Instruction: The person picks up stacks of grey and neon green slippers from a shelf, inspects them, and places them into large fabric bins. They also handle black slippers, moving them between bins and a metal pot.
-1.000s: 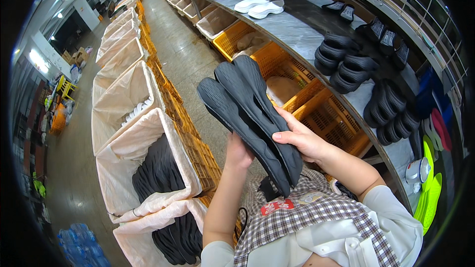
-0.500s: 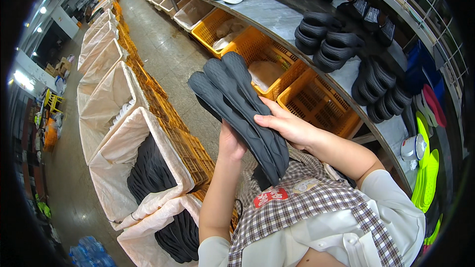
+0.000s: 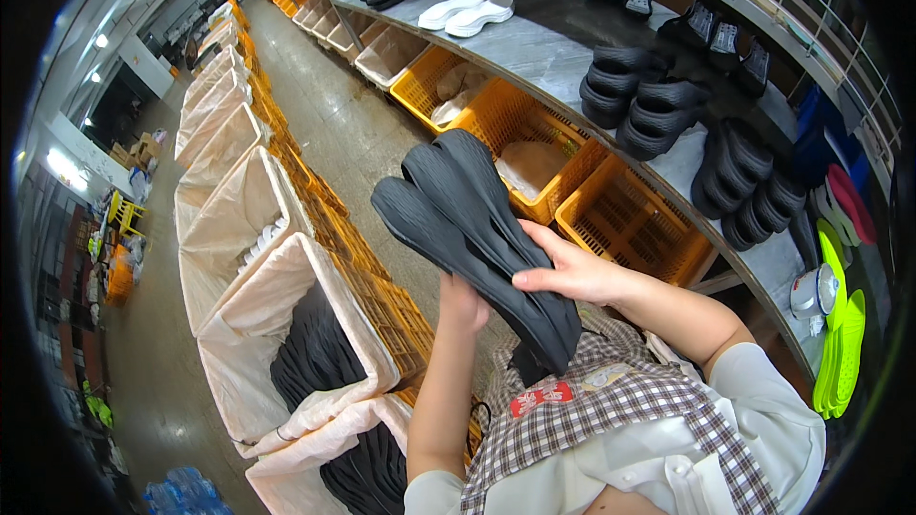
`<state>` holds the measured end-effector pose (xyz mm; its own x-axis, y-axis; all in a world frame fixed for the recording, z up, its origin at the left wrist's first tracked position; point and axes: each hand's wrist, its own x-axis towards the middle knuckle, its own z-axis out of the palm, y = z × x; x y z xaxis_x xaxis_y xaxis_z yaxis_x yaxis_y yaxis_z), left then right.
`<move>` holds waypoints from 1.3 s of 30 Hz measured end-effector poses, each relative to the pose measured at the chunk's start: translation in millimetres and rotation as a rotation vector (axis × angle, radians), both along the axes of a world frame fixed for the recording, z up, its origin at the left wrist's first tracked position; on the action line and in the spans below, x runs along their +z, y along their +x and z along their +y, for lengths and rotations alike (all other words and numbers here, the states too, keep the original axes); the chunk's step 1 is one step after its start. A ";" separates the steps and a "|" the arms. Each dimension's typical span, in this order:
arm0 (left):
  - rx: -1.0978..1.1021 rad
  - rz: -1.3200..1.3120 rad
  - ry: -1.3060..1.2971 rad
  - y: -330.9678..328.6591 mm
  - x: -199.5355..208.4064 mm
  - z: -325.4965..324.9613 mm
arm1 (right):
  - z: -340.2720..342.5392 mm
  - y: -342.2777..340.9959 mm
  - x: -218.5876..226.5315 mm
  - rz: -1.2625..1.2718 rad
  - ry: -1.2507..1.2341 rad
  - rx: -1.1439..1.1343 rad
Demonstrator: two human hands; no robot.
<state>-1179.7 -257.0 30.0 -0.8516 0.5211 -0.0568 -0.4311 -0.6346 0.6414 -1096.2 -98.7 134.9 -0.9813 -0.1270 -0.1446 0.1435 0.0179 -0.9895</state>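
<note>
Three matte black shoe soles [image 3: 463, 219], finely grained, overlap, gripped in both hands [image 3: 582, 275] [image 3: 465, 305]

White lettering [image 3: 530, 403] on red patch [image 3: 546, 397], checked apron [image 3: 572, 431]; too small to read.

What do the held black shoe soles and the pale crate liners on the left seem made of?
Black shoe soles: likely foam or rubber; matte, with fine surface lines and smoothly contoured edges.
Pale crate liners: perhaps woven plastic or cloth; dull, creased, draped in loose folds.

There are two hands [image 3: 577, 275], three held black soles [image 3: 460, 205], two bright-white soles [image 3: 482, 16] and one white mug [image 3: 812, 294].
</note>
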 end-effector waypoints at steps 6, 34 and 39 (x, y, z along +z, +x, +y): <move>0.049 0.297 -0.187 -5.6 11.5 -7.0 | 20.6 -6.1 -7.1 0.174 0.178 0.126; -0.251 0.026 0.129 38.5 57.7 14.5 | 21.0 41.9 -3.2 0.010 -0.540 -0.172; -0.264 -0.240 0.126 37.3 41.6 11.8 | 23.4 50.2 -15.7 0.096 -0.552 -0.165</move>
